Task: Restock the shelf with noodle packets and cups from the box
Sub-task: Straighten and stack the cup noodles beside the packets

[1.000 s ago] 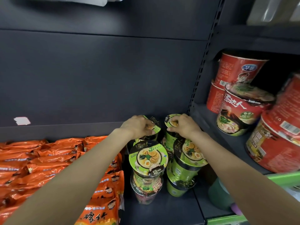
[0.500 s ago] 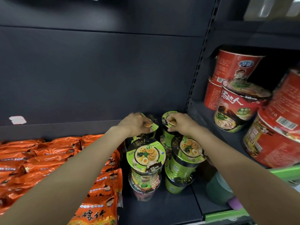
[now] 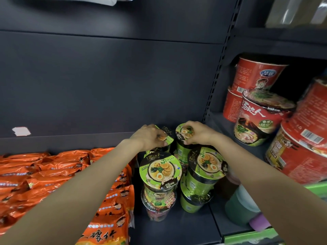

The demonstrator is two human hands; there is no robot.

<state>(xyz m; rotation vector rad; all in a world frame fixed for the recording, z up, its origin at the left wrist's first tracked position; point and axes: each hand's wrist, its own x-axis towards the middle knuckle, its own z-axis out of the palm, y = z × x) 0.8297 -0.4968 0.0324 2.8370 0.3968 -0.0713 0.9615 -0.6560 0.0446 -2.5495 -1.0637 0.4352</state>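
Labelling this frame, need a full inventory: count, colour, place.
Green cups: at least six, green and black, stacked in the middle of the shelf.
Orange packets: many, lying in rows on the left.
Red cups: about five, on the right-hand shelf.
White tag: one, on the back panel at left.
Left hand: grips a rear green cup's lid.
Right hand: grips the other rear green cup's lid.

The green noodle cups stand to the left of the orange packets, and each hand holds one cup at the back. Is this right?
Not quite. The head view shows the green noodle cups to the right of the orange packets. The rest holds: left hand and right hand each hold one back cup.
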